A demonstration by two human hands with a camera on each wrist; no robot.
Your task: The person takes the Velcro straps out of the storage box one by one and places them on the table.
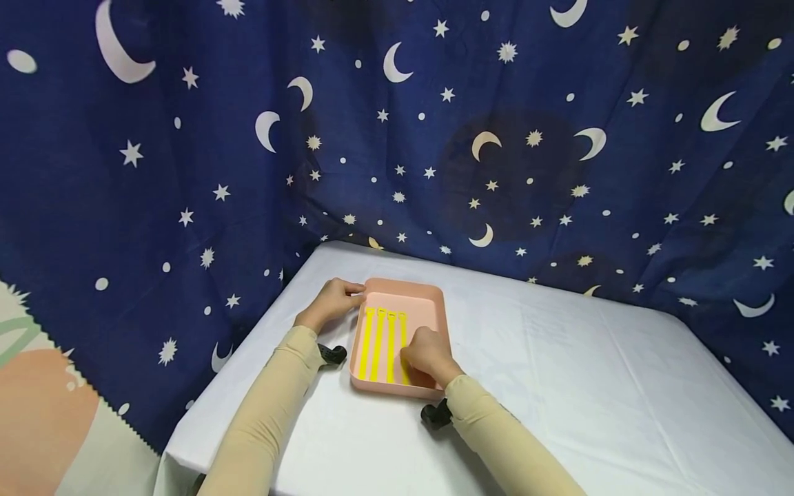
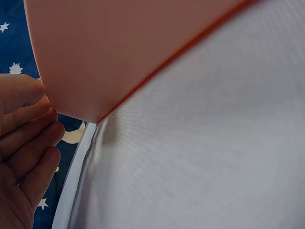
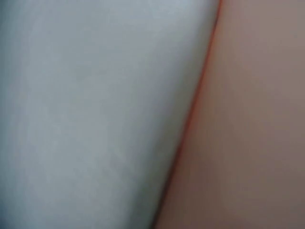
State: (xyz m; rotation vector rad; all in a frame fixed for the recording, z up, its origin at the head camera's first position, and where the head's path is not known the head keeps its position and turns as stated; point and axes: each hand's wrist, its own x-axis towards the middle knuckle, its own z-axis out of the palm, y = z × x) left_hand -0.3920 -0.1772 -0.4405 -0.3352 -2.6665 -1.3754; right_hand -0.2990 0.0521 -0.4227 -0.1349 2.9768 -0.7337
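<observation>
A shallow pink tray [image 1: 402,393] lies on the white tablecloth. Inside it several flat yellow strips [image 1: 377,344] with small looped heads, like cable ties, lie side by side, heads at the far end. My left hand [image 1: 333,303] holds the tray's rim at the far left corner. In the left wrist view, fingers of that left hand [image 2: 28,143] lie along the outer corner of the tray [image 2: 109,47]. Reaching into the tray, my right hand [image 1: 428,353] has curled fingers on the lower part of the rightmost strip; its fingertips are hidden. The right wrist view is blurred, showing only tray wall [image 3: 243,119] and cloth.
The white-covered table [image 1: 558,386] extends to the right of the tray. A dark blue curtain [image 1: 459,138] with moons and stars hangs behind and along the left side. Black devices [image 1: 333,355] sit under both wrists.
</observation>
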